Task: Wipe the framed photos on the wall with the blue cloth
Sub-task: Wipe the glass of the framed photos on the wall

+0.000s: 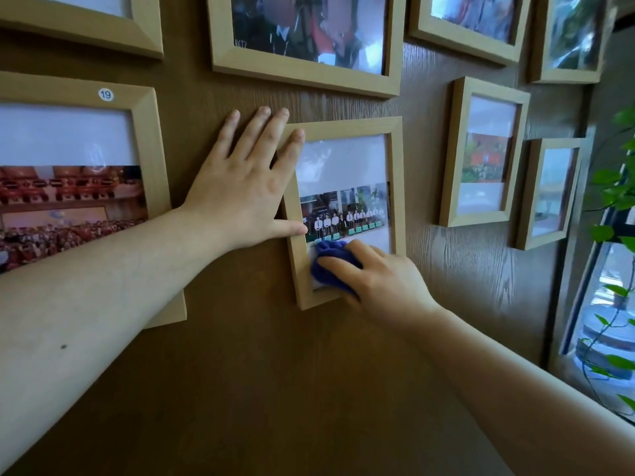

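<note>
A small light-wood framed photo [395,187] hangs in the middle of the brown wood-grain wall, showing a row of people. My right hand [381,280] presses a bunched blue cloth [331,261] against the lower left of its glass. My left hand [240,190] lies flat with fingers spread, on the wall and over the frame's left edge, thumb and little finger touching the frame. The cloth hides the frame's lower left glass.
Several more wooden frames surround it: a large one marked 19 [151,159] at left, one above [302,77], two at right [481,152] [546,194], others along the top. A leafy green plant [615,190] and a window [598,310] stand at far right.
</note>
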Tool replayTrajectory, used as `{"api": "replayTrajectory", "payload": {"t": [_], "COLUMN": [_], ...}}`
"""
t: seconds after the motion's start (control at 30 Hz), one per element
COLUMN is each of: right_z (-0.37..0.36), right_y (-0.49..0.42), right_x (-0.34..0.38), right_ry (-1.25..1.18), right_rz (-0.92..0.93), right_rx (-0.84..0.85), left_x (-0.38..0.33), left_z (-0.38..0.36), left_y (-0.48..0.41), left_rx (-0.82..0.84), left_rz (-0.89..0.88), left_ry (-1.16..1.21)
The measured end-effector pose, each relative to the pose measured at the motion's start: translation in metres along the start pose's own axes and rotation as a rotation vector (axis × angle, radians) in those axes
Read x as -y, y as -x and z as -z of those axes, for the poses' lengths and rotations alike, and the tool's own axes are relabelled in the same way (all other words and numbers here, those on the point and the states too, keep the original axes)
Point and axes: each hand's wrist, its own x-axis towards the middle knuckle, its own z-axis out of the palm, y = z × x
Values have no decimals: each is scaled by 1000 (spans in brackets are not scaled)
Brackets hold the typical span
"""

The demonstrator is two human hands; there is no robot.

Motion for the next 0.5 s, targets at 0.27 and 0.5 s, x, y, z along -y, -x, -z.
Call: {"api": "replayTrajectory", "payload": {"t": [0.27,0.5], "right_z": [5,2], "right_y": [28,26], "right_x": [-46,-26], "right_ry": [106,-15], "right_rz": [-326,-287], "right_rx": [16,63], "left_x": [0,-4], "left_z": [-1,4], "left_y": [0,0], "left_rx": [8,41], "left_rz": [4,22], "left_ry": [24,22]}}
